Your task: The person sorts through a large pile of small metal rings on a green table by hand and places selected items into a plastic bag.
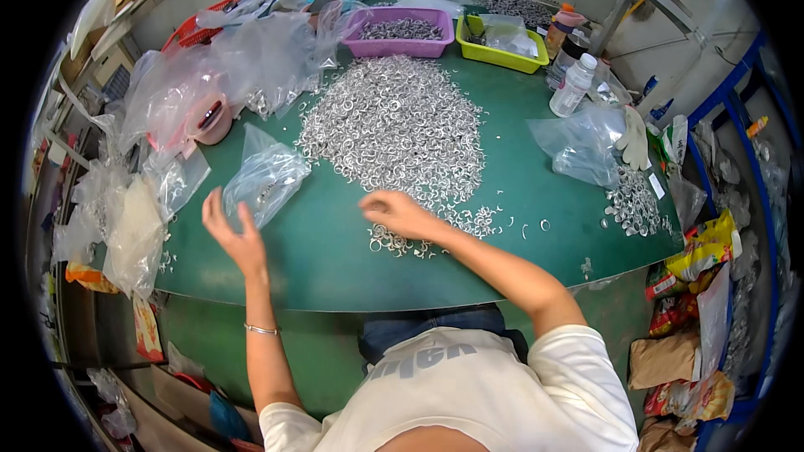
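A large heap of small silvery metal rings (394, 117), many of them open like a C, covers the middle of the green table. My right hand (400, 214) is over the near edge of the heap with its fingers curled together; whatever they may hold is hidden. Loose rings (394, 241) lie just below and beside that hand. On the left, my left hand (234, 233) is spread, palm turned inward, and holds nothing. Close to its fingertips lies a clear plastic bag (266, 174) with a few small pieces showing inside.
Behind the heap stand a purple basket (400, 43) of metal parts and a yellow-green tray (502, 48). Plastic bags and a pink cup (209, 120) crowd the left. A white bottle (574, 86), a glove (634, 141) and a smaller parts pile (634, 201) sit right. Another person works across the table.
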### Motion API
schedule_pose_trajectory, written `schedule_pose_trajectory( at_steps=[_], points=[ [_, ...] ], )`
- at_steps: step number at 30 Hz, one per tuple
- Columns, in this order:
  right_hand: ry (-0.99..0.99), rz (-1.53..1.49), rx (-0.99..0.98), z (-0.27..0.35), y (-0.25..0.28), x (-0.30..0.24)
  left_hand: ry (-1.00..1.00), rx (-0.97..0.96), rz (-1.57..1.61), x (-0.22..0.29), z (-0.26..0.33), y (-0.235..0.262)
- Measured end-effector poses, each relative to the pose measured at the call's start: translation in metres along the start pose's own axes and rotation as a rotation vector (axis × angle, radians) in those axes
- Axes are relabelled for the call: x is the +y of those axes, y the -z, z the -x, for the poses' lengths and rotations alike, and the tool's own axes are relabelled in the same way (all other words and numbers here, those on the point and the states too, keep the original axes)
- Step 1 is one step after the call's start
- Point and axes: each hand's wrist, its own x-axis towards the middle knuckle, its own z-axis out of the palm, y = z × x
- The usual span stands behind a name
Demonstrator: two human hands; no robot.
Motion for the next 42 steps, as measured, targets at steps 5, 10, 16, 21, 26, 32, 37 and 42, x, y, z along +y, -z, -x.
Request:
schedule_pose_trajectory(
  at_steps=[5, 10, 16, 21, 26, 32, 37, 42],
  points=[
    [-0.144, 0.088, 0.139, 0.077, 0.066, -0.005, -0.364, -0.409, -0.341, 0.050, 0.002, -0.014],
    [-0.229, -1.433, 0.100, 0.101, 0.066, -0.022, -0.124, -0.720, 0.450, 0.124, 0.051, -0.027],
    [-0.279, -2.014, -0.128, 0.122, 0.036, -0.030, 0.899, -1.118, 1.315, 0.177, 0.094, -0.045],
    [-0.240, -2.029, -0.176, 0.131, 0.026, -0.023, 0.954, -1.108, 1.195, 0.183, 0.113, -0.052],
    [-0.393, -1.630, -0.081, 0.141, 0.038, -0.033, 0.903, -0.940, 1.077, 0.177, 0.113, -0.045],
    [-0.345, -0.249, 0.196, 0.123, 0.086, -0.003, 0.496, 0.007, 0.495, 0.093, 0.195, 0.062],
    [0.078, 0.491, 0.482, 0.031, 0.117, 0.028, 1.483, -0.914, -0.453, -0.039, 0.390, 0.143],
    [0.101, 0.812, 0.435, -0.001, 0.105, 0.044, 1.877, -0.833, 0.014, -0.038, 0.453, 0.156]
  ],
)
